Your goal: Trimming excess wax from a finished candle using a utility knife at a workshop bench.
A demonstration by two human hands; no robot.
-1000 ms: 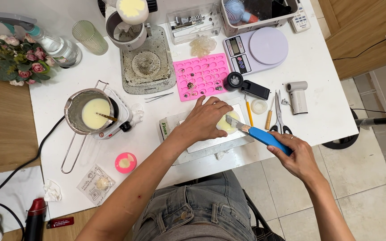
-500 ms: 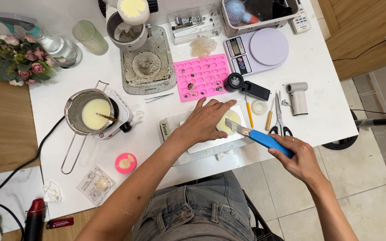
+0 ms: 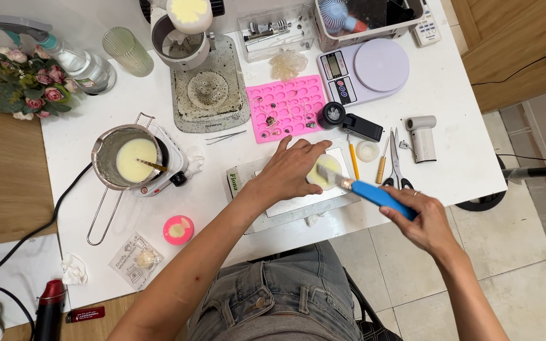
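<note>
My left hand (image 3: 289, 168) presses down on a pale yellow wax disc (image 3: 327, 168) that lies on a white board (image 3: 298, 201) at the table's front edge. My right hand (image 3: 419, 218) grips a blue-handled utility knife (image 3: 374, 194). Its metal blade tip touches the disc's right edge, next to my left fingertips. The hand covers most of the disc.
A pot of melted yellow wax (image 3: 127, 158) sits on a small hotplate at left. A pink silicone mould (image 3: 284, 107), a lilac scale (image 3: 364, 68), scissors (image 3: 395, 163), a pencil (image 3: 351, 160), tweezers (image 3: 225, 136) and a small grey handheld fan (image 3: 421, 136) lie behind the board. A pink cup (image 3: 177, 230) stands front left.
The knife blade shifted slightly along the disc's right edge and my right hand is blurred from motion. My left hand stays pressed on the disc.
</note>
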